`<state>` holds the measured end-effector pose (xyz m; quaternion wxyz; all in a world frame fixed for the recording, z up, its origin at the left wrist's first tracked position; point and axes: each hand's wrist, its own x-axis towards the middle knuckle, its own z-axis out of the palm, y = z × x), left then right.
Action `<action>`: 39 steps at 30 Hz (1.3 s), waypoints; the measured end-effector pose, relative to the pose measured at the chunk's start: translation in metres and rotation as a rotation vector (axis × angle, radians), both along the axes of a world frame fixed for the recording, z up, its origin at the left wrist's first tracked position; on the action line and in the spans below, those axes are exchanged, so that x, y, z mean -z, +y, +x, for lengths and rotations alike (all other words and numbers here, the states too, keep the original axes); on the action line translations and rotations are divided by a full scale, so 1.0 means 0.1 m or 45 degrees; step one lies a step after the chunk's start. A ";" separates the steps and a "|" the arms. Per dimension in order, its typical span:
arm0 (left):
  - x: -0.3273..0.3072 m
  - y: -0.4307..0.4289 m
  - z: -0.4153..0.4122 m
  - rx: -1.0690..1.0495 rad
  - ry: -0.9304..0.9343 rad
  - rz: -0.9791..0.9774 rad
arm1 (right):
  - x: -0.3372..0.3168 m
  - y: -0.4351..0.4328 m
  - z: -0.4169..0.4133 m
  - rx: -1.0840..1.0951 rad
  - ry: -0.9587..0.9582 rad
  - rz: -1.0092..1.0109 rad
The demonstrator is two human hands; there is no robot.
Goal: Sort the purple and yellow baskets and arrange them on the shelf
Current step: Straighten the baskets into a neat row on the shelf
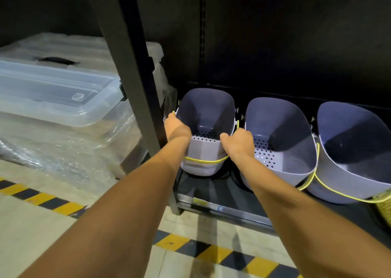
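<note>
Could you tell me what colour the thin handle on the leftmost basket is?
Yellow: the handle crosses the purple leftmost basket, clearest in the head view.

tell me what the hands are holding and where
The leftmost purple basket, by its rim: the left hand grips its left edge, the right hand its right edge.

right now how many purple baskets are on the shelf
3, in a row on the shelf: left basket, gripped by the left hand and right hand; middle basket beside it; right basket, cut by the frame edge. More may be hidden.
</note>
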<state>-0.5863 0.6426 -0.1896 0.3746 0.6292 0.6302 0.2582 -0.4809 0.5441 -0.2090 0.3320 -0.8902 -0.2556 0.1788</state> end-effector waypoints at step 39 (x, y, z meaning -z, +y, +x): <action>-0.64 -2.80 1.48 1.497 0.850 1.098 | -0.95 -3.50 1.24 -0.049 -0.909 -0.542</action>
